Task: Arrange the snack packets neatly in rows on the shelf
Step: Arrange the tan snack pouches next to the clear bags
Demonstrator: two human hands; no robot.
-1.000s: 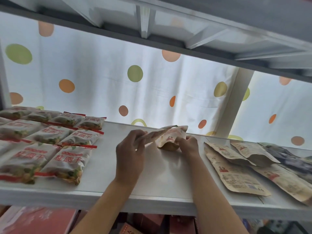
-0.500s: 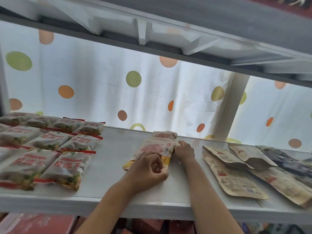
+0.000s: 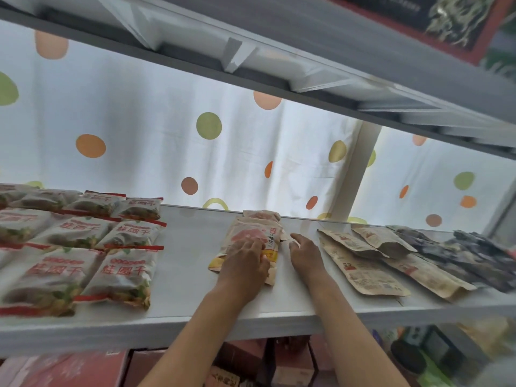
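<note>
A tan snack packet (image 3: 252,233) with a pink picture and a yellow bottom lies flat in the middle of the white shelf (image 3: 184,275). A second packet (image 3: 261,214) peeks out behind it at the shelf's back. My left hand (image 3: 245,263) presses palm-down on the near half of the tan packet. My right hand (image 3: 304,254) rests on the shelf just right of it, fingers slightly curled near the packet's right edge, holding nothing.
Rows of red-and-white packets (image 3: 75,247) fill the shelf's left part. Loose brown paper packets (image 3: 363,263) and dark ones (image 3: 480,255) lie askew on the right. A white upright post (image 3: 354,174) stands behind, another shelf (image 3: 307,51) overhead, red boxes (image 3: 69,367) below.
The packet held up between both hands a second ago now lies flat on the shelf. My left hand has flattened onto it, and my right hand has come off its edge.
</note>
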